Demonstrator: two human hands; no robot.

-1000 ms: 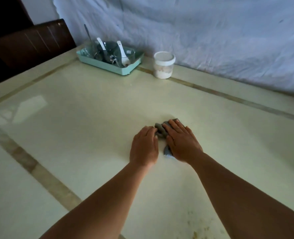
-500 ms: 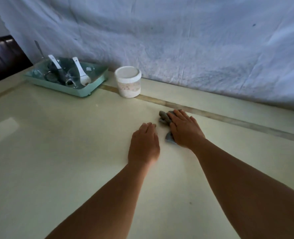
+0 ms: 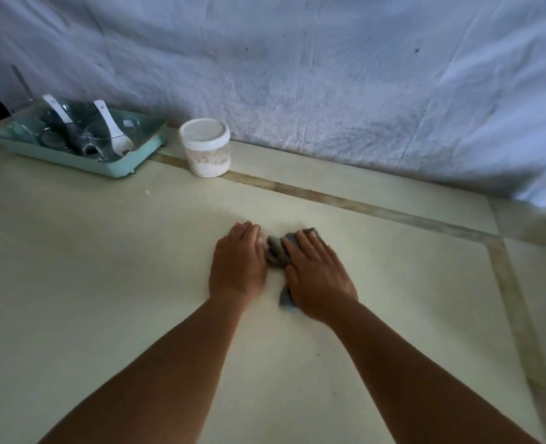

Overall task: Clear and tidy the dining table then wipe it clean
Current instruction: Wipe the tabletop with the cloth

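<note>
Pressing flat on the grey cloth [image 3: 276, 253], the right hand [image 3: 318, 280] lies palm down with fingers straight and close together; cloth shows bunched ahead of the thumb side and as a small corner near the wrist. Left hand [image 3: 238, 262] rests palm down on the bare table [image 3: 89, 267] just beside the cloth, fingers straight and held together, its fingertip side touching or nearly touching the bunched part (contact not resolvable).

Position: both hands sit near mid-table, somewhat toward the far side.

Edges and room:
- Far edge runs along a white wrinkled sheet [image 3: 329, 75] hanging behind the table.
- A tan inlay band [image 3: 345, 200] parallels the far edge and turns at the right corner, then runs down the right side; the right table edge lies just outside it.
- Wide bare surface to the left of the hands and toward the viewer; a few small specks on the near right part.
- Far left corner holds a mint-green tray [image 3: 111, 168] carrying glassware and two white spoons [image 3: 111, 129] (one metal handle also stands up at the back).
- A lidded white jar [image 3: 206, 149] stands just right of the tray, on the inlay band, well apart from the hands.

Writing: none legible on jar, tray or cloth.
</note>
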